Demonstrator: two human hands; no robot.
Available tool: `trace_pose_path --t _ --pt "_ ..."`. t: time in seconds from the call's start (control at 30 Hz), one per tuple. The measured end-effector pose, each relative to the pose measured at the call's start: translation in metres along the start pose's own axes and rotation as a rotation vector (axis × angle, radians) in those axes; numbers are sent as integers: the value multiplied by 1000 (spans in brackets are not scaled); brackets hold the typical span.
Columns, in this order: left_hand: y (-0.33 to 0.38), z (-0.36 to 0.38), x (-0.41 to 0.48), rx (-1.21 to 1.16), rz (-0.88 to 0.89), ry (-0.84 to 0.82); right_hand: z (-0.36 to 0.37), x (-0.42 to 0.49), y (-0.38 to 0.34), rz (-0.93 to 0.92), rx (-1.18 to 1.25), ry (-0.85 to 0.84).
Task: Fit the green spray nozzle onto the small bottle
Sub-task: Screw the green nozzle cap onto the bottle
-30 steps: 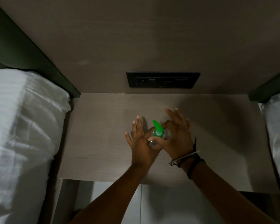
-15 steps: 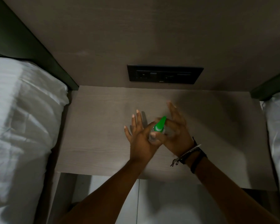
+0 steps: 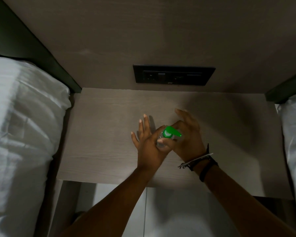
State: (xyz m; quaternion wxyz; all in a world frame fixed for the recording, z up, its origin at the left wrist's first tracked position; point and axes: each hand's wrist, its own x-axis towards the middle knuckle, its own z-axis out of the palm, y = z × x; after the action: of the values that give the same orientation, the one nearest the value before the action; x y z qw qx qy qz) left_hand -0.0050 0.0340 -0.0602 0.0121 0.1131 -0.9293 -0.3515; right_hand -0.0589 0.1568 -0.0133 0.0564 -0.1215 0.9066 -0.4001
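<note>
Nearest us, 2 bare forearms reached out over the near edge of the bedside table. The right wrist wore dark bands and a pale bracelet.

Both hands met over the middle of the table. The left hand pinched the small bottle between thumb and forefinger, its other 3 fingers spread flat and pointing away from us. The right hand curled around the far and right sides of the bottle, forefinger bent against the green spray nozzle, remaining fingers loosely open beyond it. The bottle stood between the 2 palms; whether its base touched the table, we could not tell.

Change noted: 1 second back the nozzle's spout pointed away from us, then tipped right of that at the half second. Now it pointed right, toward the right palm. The round green top faced us squarely. We judged this as the nozzle being turned clockwise on the bottle neck, so threading seemed underway and the cap seated straight. How tight it sat could not be read.

Left of the left hand lay white bedding; more showed right of the right hand. Beyond the fingertips, a dark socket panel sat in the back wall.
</note>
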Motion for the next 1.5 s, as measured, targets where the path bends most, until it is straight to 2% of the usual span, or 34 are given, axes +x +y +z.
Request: trace_pose_path --t 0.13,0.23,0.4,0.53,0.6,0.73,0.87,0.93,1.03,1.1,1.17,1.27,1.37,1.43,1.5 --pt "-5 0 1 13 0 -25 4 -3 1 -18 -4 -129" --pt "-1 0 1 -5 16 -3 -2 -1 2 -45 50 -68" --pt "-2 1 2 -24 -10 45 0 0 -6 -60 -110 37" --pt "-3 0 1 -10 15 3 -4 -3 -4 -62 -61 -132" --pt "-1 -1 1 -17 15 -10 -9 -5 -1 -90 -34 -136" --pt "2 -1 2 -50 3 -4 -7 -5 -5 -69 -68 -32" --pt "-2 3 1 -74 -25 14 6 -13 -20 64 -130 168" --pt "-3 5 1 -72 -23 9 7 -12 -21 107 -193 212" --pt "-7 5 4 -37 -24 5 2 -9 -12 107 -117 30" --pt "-5 2 4 -71 14 -17 -2 -8 -6 9 -75 -98" --pt "-4 -1 4 -114 49 -17 -6 -7 -1 -71 -58 -94" --pt "-5 -2 7 -132 47 -38 -4 -3 -3 -22 -22 8" --pt "-6 -1 10 -106 35 -64 1 1 -9 25 -92 68" --pt "-8 -1 11 -114 21 -99 2 2 -8 53 -83 -12" --pt "-8 -3 14 -275 -36 -147 -1 4 -1 23 1 -125"
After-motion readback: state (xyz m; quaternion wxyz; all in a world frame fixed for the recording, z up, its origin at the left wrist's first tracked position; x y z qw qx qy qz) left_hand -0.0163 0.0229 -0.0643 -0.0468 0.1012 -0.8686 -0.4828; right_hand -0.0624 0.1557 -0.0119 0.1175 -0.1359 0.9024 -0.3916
